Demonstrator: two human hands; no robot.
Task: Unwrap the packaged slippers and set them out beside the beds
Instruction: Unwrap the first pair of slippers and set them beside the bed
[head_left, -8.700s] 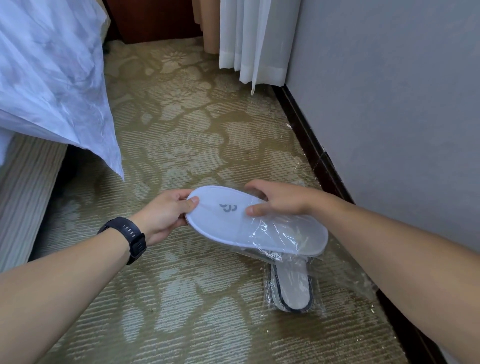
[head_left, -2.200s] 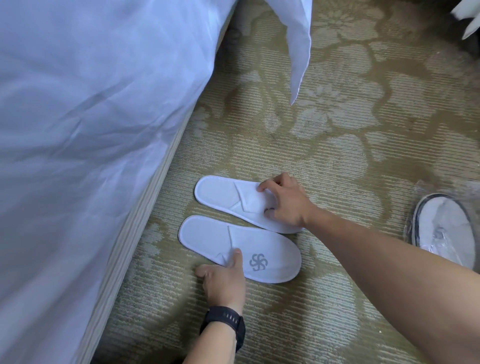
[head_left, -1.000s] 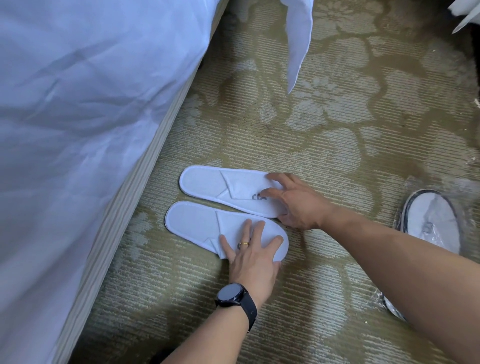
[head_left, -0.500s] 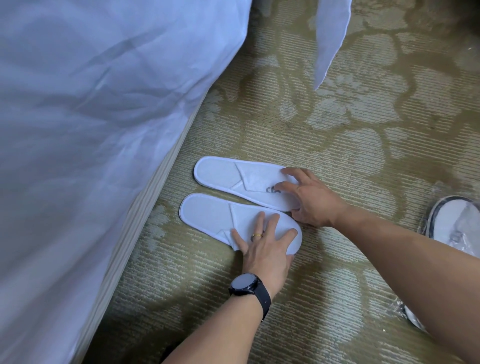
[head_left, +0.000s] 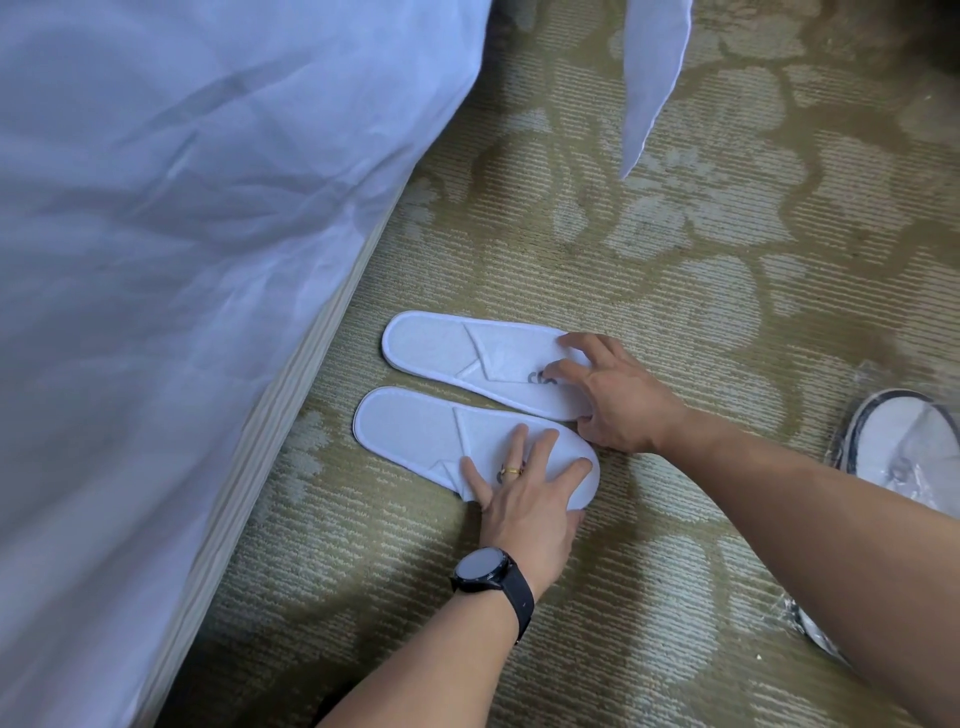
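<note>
Bed (head_left: 182, 260) fills the 9-to-11 o'clock side, white duvet (head_left: 156, 182) draped over its striped base edge (head_left: 291, 415). One duvet corner (head_left: 652, 78) hangs at 12 o'clock.

Carpet (head_left: 675, 260), olive with a pale floral pattern, covers the rest of the floor.

Two white slippers lie flat on the carpet at frame centre, side by side and almost touching, heels toward the bed at 9 o'clock, toes toward 3 o'clock, just beside the bed base.
- far slipper (head_left: 457, 353): grey logo partly covered by fingers.
- near slipper (head_left: 415, 431): strap folded flat.

Right hand (head_left: 618, 400) comes in from 4 o'clock; fingers curled over the toe end of the far slipper, fingertips on the strap, thumb at the sole edge. Looks like a light hold on that toe end.

Left hand (head_left: 524, 499) comes in from 6 o'clock; fingers spread and straight, palm pressing flat on the toe half of the near slipper. Gold ring (head_left: 511, 471) on one finger, black watch (head_left: 485, 569) on the wrist.

At 3 o'clock, well apart from the pair: wrapped slippers (head_left: 904, 441), still in clear plastic, dark-trimmed sole facing up, partly hidden by the right forearm.
</note>
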